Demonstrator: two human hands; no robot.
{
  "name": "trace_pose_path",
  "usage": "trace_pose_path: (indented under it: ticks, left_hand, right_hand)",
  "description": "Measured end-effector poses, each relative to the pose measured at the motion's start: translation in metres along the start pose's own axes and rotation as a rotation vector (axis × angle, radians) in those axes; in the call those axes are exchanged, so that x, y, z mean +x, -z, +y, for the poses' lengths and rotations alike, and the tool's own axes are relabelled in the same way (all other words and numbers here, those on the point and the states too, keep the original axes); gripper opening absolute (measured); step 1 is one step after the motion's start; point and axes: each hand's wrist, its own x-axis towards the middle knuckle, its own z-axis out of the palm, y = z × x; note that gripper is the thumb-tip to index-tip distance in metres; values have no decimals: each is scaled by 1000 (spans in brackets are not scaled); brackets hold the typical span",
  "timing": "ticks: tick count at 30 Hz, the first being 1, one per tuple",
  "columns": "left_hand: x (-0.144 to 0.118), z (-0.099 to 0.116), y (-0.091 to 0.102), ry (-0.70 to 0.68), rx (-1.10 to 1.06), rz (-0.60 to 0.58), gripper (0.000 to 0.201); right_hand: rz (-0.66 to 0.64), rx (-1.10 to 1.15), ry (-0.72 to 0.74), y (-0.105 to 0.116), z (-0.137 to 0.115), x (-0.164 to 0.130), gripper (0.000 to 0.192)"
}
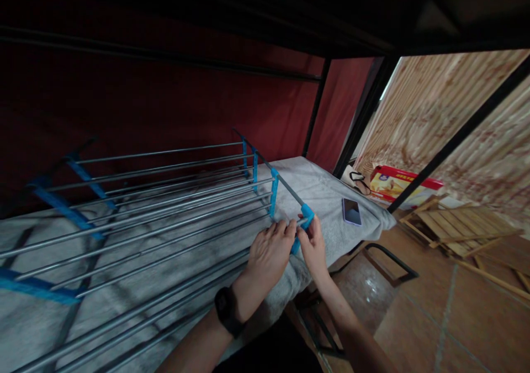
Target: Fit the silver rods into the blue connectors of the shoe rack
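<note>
A drying rack (174, 205) of grey metal rods with blue plastic joints lies across a grey cloth-covered bed. My left hand (270, 253), with a black watch (227, 310) on its wrist, is closed over a rod end close to the near right joint. Around that blue plastic joint (307, 214) my right hand (313, 247) is closed, thumb on the near side and fingers behind. Both hands almost touch each other. The fingers cover part of the joint and the rod ends there.
A phone (351, 211) lies on the grey cloth (290, 168) to the right. Black bed-frame posts (364, 113) and a low overhead frame surround the bed. Beyond stand a red and yellow box (389, 182), wooden slatted pieces (464, 226) and a chair (364, 284) on the tiled floor.
</note>
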Motion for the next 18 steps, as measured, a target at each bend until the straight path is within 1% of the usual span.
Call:
trace_pose_path:
  ticks: [7,10,12,15,17,18]
  left_hand:
    - [-2,-2,-4,-16,-17,50,42]
    - [-1,-2,-4,-47,18,126,43]
    - [-4,-1,0,-62,47,197,45]
    - [-23,1,13,-76,53,292,47]
    - [-51,-4,22,-75,49,374,47]
    - [-71,-10,25,-62,51,427,47]
  right_hand:
    - [5,42,-34,2,-3,-1,43]
    - [36,41,-82,5,-5,1,43]
    - [47,60,-99,9,-5,4,46]
    - [46,126,-93,14,-6,12,53]
    - [67,135,-90,18,-8,20,58]
    - [76,130,-94,19,-9,25,60]
